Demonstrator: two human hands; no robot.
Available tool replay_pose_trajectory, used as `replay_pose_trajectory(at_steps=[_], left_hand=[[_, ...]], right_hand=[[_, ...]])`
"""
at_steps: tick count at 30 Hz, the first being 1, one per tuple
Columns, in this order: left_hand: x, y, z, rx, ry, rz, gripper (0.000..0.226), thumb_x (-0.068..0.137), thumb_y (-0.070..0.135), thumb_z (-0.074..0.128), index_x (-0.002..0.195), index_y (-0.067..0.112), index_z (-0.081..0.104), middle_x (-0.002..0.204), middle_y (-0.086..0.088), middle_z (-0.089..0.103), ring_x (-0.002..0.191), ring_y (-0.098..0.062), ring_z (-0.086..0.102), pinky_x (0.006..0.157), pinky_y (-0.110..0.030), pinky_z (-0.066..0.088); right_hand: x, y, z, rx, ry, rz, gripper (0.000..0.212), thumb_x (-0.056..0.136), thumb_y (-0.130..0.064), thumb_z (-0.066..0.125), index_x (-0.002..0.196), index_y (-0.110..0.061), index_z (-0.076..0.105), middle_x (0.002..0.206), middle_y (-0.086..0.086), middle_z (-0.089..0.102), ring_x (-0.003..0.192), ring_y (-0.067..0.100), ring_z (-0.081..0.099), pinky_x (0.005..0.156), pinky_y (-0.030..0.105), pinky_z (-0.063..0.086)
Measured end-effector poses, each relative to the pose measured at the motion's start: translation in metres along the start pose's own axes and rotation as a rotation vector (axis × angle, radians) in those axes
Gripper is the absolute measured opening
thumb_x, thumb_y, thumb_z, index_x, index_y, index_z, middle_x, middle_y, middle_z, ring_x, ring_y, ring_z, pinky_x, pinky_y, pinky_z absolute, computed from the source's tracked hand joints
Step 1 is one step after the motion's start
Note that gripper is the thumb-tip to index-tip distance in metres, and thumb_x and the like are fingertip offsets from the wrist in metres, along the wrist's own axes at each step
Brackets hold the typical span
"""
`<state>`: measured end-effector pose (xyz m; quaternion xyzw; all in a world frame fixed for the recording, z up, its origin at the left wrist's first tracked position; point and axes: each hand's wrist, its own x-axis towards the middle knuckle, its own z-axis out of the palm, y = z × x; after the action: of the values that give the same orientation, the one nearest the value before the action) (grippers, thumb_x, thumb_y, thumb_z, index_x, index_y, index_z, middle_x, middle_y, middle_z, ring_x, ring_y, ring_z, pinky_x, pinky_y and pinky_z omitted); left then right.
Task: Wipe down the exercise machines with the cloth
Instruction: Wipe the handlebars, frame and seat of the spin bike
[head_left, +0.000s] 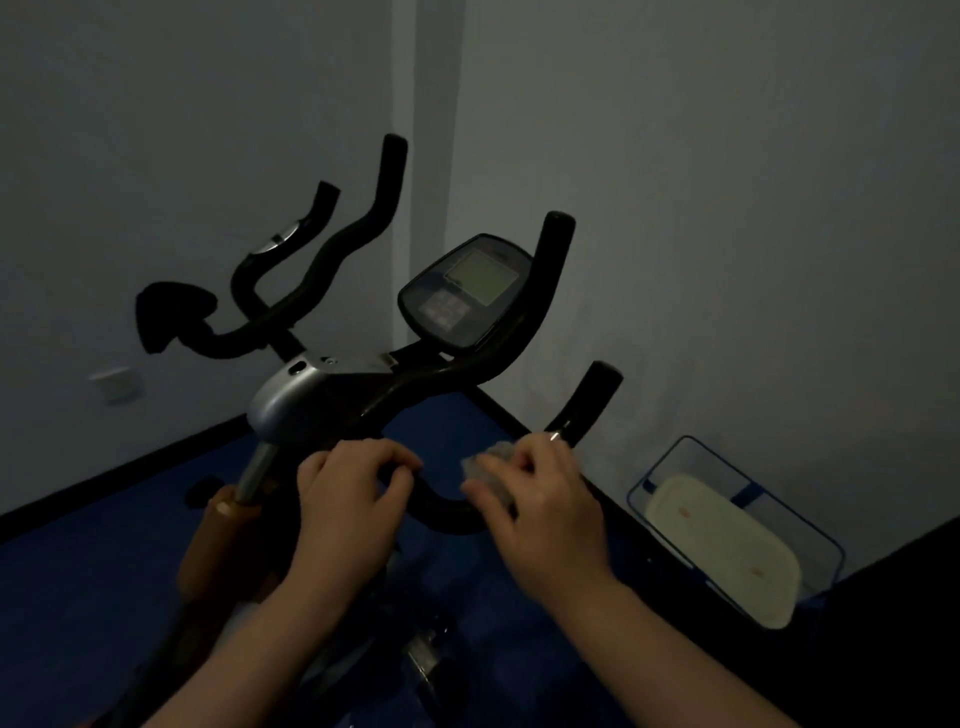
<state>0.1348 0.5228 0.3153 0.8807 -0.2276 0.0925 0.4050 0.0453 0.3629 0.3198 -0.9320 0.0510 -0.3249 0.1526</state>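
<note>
In the dim room, a black exercise bike with curved tubular handlebars (415, 384) is standing in the middle of the frame, in front of a corner of pale grey walls (727, 208). The left hand (350, 499) is lying in the lower middle of the frame, with its fingers curled around the near black handlebar tube, gripping it. The right hand (545, 509) is just to the right of it, and it is holding a small grey crumpled cloth (485, 470) against the same tube; the fingers are wrapping around the cloth and the bar together. The cloth is showing between the two hands, at the left side of the right hand, touching the bar.

Above the hands, the oval dark console with a pale square screen (467, 291) is sitting in the centre of the frame, tilted towards the camera. A silver-grey plastic cover (291, 397) is sitting at the point where the handlebars are joining the metal post. In the upper left of the frame, further black curved bars are rising. A blue floor mat (104, 597) is lying under the machine. In the lower right, a clear wire-framed basket with blue edges (810, 535) is standing near the wall, and a cream-coloured flat pad (727, 545) is lying inside it.
</note>
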Motion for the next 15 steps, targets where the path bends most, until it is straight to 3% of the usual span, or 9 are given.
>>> replay_pose_trajectory(at_steps=[4, 7, 11, 15], left_hand=[[-0.007, -0.001, -0.006, -0.018, 0.125, -0.035, 0.017, 0.088, 0.025, 0.051, 0.081, 0.037, 0.062, 0.082, 0.023, 0.059, 0.083, 0.002, 0.048, 0.091, -0.027, 0.02], [-0.014, -0.003, -0.008, 0.028, 0.147, -0.127, 0.016, 0.09, 0.025, 0.053, 0.083, 0.037, 0.061, 0.085, 0.02, 0.059, 0.09, 0.002, 0.046, 0.09, -0.023, 0.012], [-0.013, -0.004, -0.008, 0.048, 0.142, -0.135, 0.016, 0.089, 0.023, 0.055, 0.085, 0.036, 0.062, 0.089, 0.019, 0.059, 0.094, 0.001, 0.044, 0.087, -0.024, 0.012], [-0.015, -0.005, -0.009, -0.008, 0.187, -0.144, 0.021, 0.088, 0.014, 0.056, 0.085, 0.034, 0.062, 0.09, 0.019, 0.059, 0.093, 0.0, 0.046, 0.087, -0.023, 0.016]], right_hand=[[0.007, 0.021, -0.014, 0.019, -0.131, -0.17, 0.033, 0.09, -0.041, 0.051, 0.11, -0.023, 0.071, 0.093, -0.006, 0.05, 0.086, 0.013, 0.047, 0.066, 0.027, 0.046], [0.008, 0.021, -0.022, 0.067, -0.191, -0.133, 0.029, 0.087, -0.035, 0.057, 0.109, -0.022, 0.072, 0.097, -0.007, 0.053, 0.092, 0.011, 0.047, 0.076, 0.022, 0.044], [0.014, -0.018, 0.012, -0.018, -0.273, -0.183, 0.021, 0.083, -0.03, 0.057, 0.093, -0.02, 0.073, 0.093, -0.005, 0.058, 0.084, 0.017, 0.052, 0.07, 0.035, 0.048], [0.019, 0.001, -0.003, 0.049, -0.352, -0.234, 0.021, 0.081, -0.027, 0.062, 0.099, -0.026, 0.075, 0.093, -0.01, 0.062, 0.084, 0.013, 0.058, 0.074, 0.028, 0.042]])
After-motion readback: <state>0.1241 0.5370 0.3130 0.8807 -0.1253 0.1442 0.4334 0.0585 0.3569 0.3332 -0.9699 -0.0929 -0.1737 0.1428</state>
